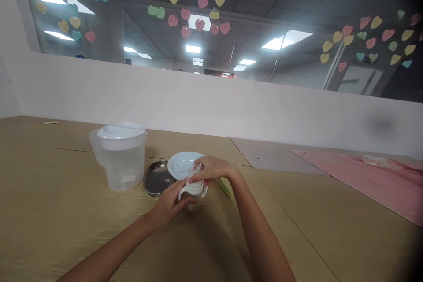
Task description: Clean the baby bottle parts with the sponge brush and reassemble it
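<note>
A baby bottle [194, 187] with a white collar and curved white side handles stands upright in front of me. My left hand [169, 202] is closed round its left side, with the thumb across the clear lower body. From above, my right hand [216, 168] grips the clear cap [195, 171] at the top of the bottle, fingers curled round it. Whether the cap is loose or seated cannot be seen. Just behind the bottle lies a white bowl [176, 158], partly covered by my right hand.
Left of the bowl is a round dark metal dish [158, 179]. A translucent lidded pitcher [122, 163] stands further left. A green strip-like item [224, 188] lies beside my right wrist. Pink sheeting [373, 180] covers the table's right side, and a white wall [198, 101] rises behind.
</note>
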Demonstrator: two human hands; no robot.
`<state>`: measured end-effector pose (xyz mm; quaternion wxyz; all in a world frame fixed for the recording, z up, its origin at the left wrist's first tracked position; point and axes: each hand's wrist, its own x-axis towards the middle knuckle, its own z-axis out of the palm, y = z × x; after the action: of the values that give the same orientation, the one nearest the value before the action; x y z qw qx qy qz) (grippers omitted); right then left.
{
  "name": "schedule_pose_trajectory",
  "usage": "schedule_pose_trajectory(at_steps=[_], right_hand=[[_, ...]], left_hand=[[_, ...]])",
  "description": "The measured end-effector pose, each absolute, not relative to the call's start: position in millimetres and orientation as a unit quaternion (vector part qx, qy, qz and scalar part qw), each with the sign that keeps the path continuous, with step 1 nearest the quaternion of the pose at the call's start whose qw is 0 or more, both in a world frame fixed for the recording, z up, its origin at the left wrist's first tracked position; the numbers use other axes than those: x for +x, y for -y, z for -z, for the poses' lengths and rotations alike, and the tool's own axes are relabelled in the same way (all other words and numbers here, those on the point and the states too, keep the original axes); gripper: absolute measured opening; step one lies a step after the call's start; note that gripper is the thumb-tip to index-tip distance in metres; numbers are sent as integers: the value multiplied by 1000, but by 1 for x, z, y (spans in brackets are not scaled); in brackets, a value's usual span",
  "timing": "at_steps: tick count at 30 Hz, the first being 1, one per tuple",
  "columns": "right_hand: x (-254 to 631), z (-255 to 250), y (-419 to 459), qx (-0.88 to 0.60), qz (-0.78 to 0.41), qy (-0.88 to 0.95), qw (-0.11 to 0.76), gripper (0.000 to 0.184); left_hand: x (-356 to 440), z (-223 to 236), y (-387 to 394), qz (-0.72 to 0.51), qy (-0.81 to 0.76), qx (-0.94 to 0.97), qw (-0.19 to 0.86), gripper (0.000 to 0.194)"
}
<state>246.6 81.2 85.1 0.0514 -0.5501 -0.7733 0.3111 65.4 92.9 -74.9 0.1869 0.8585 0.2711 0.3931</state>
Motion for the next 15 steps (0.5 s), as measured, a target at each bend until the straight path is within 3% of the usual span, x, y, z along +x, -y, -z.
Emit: schedule_pose_trajectory(at_steps=[5, 11, 15], right_hand=[[255, -95, -73, -526, -294, 786, 138, 52], [269, -96, -81, -539, -188, 770, 284, 41], [270, -71, -105, -588, -95, 766, 242, 39]], left_hand=[[67, 72, -91, -402, -268, 852, 204, 58], [66, 73, -91, -406, -268, 849, 206, 58], [66, 76, -94, -403, -268, 851, 205, 59]])
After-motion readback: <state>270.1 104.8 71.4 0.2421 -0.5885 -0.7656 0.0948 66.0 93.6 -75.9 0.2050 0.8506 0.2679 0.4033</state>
